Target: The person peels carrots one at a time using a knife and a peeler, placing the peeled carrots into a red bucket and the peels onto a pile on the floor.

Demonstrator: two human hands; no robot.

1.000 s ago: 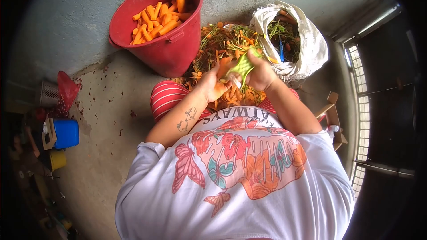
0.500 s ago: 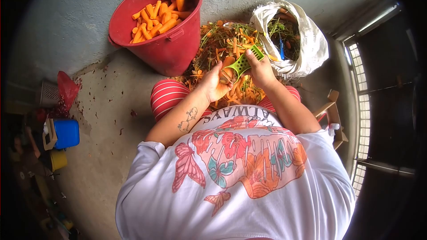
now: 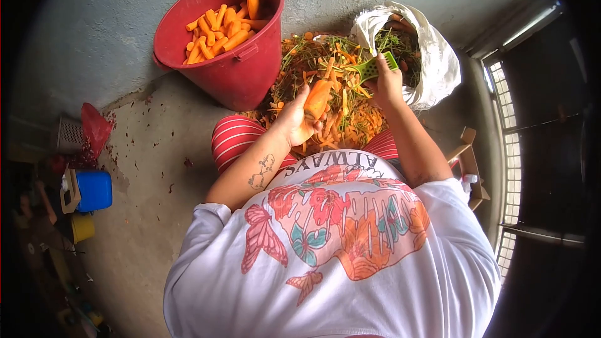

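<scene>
My left hand point(image 3: 298, 120) is wrapped round a thick orange carrot point(image 3: 317, 100), partly peeled, above a heap of peelings point(image 3: 350, 122) on the floor. To the right, my right hand point(image 3: 385, 82) grips a green peeler point(image 3: 369, 69) with a slotted handle, apart from the carrot and close to the white sack. Carrot shavings and green stalks make up the heap between my knees.
A red tub point(image 3: 250, 75) of peeled carrots stands at the back left against the wall. An open white sack point(image 3: 438, 69) of green stalks and carrots is at the back right. Farther left are a blue container point(image 3: 94, 189) and part of another person.
My right hand has moved right and away from the carrot with the peeler. The carrot in my left hand is more upright and more of it shows.
</scene>
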